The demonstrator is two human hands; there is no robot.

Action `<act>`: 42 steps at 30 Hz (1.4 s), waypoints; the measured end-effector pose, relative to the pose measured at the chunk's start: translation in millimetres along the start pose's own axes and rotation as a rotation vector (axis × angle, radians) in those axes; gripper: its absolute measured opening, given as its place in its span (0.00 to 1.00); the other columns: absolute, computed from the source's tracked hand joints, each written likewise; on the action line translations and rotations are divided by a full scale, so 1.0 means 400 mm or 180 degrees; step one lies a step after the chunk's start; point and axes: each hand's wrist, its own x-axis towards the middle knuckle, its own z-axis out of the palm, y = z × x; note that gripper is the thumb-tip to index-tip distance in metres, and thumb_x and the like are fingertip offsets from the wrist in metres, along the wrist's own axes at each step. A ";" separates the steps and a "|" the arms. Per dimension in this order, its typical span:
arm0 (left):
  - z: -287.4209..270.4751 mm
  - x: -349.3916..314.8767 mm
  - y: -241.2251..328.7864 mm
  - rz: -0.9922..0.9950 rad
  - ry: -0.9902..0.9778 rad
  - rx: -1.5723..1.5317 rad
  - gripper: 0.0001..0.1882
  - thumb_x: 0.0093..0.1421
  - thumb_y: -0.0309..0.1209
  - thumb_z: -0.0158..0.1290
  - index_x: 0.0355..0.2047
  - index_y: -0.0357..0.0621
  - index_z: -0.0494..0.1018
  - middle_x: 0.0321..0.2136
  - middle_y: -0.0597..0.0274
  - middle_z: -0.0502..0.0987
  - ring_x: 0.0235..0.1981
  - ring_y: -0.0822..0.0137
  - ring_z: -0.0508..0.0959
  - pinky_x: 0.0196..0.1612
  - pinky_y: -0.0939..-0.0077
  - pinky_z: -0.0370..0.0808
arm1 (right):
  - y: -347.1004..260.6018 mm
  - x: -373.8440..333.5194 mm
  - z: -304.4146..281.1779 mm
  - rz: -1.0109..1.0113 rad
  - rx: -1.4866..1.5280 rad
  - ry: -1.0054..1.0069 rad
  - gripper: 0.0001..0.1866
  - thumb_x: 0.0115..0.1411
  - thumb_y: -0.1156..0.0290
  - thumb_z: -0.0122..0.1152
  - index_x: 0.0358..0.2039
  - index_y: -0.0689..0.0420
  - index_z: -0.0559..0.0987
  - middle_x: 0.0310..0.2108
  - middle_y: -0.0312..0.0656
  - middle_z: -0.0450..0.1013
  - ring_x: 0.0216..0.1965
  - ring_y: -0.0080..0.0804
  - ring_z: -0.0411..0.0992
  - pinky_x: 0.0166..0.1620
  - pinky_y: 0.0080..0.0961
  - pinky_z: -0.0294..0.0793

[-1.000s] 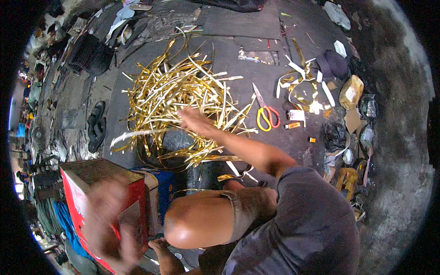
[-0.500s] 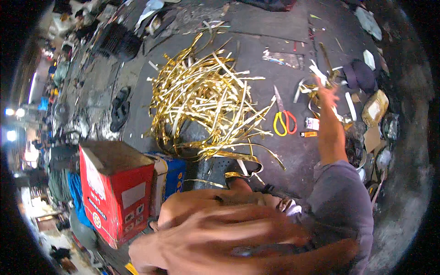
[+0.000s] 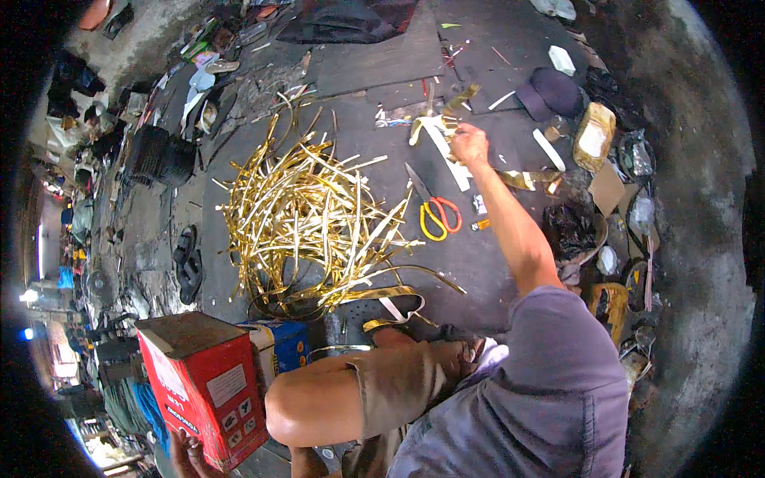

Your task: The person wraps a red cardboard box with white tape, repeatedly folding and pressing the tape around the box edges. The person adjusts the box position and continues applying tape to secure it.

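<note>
My right hand [image 3: 470, 147] reaches out to the far right, its fingers closed on a few gold and white strips [image 3: 437, 137] on the dark floor. Down at the lower left, my left hand [image 3: 190, 457] is partly cut off by the picture edge; its fingers are apart against the lower side of a red cardboard box [image 3: 209, 392], and nothing shows in them. A big tangled heap of gold strips [image 3: 307, 215] lies left of centre. Scissors [image 3: 432, 209] with one yellow and one red handle rest between the heap and my right forearm, blades pointing away.
A blue box [image 3: 284, 347] stands beside the red one, close to my bent knee. At the right are a dark cap [image 3: 550, 94], a yellowish block [image 3: 594, 137], a black plastic bag [image 3: 570, 227] and brown cardboard [image 3: 612, 189]. Dark sandals [image 3: 187, 264] lie on the left.
My left hand, blurred and close in front before, has moved down left to the red box. My right hand's fingers have closed on the strips. The view has shifted.
</note>
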 end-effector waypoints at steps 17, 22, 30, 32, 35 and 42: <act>0.307 -0.274 -0.098 -0.0890 -0.1649 0.0255 0.37 0.56 0.24 0.61 0.67 0.35 0.66 0.67 0.52 0.69 0.68 0.58 0.68 0.71 0.62 0.60 | -0.513 -0.967 0.154 -0.2347 -0.0309 -0.5598 0.21 0.57 0.59 0.73 0.48 0.55 0.85 0.41 0.45 0.83 0.39 0.33 0.78 0.45 0.34 0.78; 0.272 -0.297 -0.125 -0.1111 -0.1980 0.0693 0.36 0.55 0.25 0.61 0.66 0.35 0.67 0.64 0.51 0.70 0.66 0.56 0.69 0.69 0.62 0.62 | -0.118 -0.467 0.106 -0.1699 -0.0942 -0.0405 0.25 0.51 0.64 0.72 0.47 0.61 0.77 0.39 0.59 0.77 0.46 0.57 0.76 0.48 0.47 0.76; 0.255 -0.324 -0.128 -0.1354 -0.2181 0.1028 0.34 0.55 0.26 0.62 0.63 0.35 0.70 0.61 0.49 0.73 0.64 0.54 0.71 0.67 0.61 0.65 | 0.147 -0.160 0.010 -0.0971 -0.2875 -0.0620 0.32 0.61 0.44 0.66 0.55 0.57 0.77 0.54 0.49 0.70 0.61 0.46 0.68 0.62 0.49 0.68; 0.251 -0.322 -0.133 -0.1353 -0.2227 0.1056 0.33 0.55 0.26 0.62 0.63 0.35 0.70 0.60 0.48 0.73 0.63 0.53 0.72 0.67 0.61 0.66 | 0.195 -0.129 0.005 -0.1245 -0.2952 -0.0959 0.28 0.65 0.46 0.62 0.54 0.55 0.77 0.52 0.51 0.74 0.59 0.48 0.72 0.60 0.50 0.71; 0.244 -0.322 -0.139 -0.1365 -0.2278 0.1088 0.33 0.55 0.27 0.63 0.62 0.35 0.71 0.59 0.48 0.74 0.62 0.52 0.73 0.66 0.61 0.67 | 0.141 -0.044 -0.093 -0.0975 -0.2247 -0.1407 0.18 0.69 0.58 0.52 0.50 0.59 0.77 0.43 0.59 0.81 0.48 0.60 0.80 0.51 0.54 0.80; 0.231 -0.318 -0.138 -0.1359 -0.2447 0.1120 0.31 0.54 0.28 0.63 0.60 0.36 0.73 0.56 0.46 0.76 0.60 0.50 0.75 0.64 0.60 0.69 | -0.106 0.226 -0.478 -0.1278 -0.0687 0.0414 0.34 0.66 0.43 0.53 0.51 0.66 0.79 0.49 0.65 0.78 0.54 0.65 0.75 0.56 0.49 0.74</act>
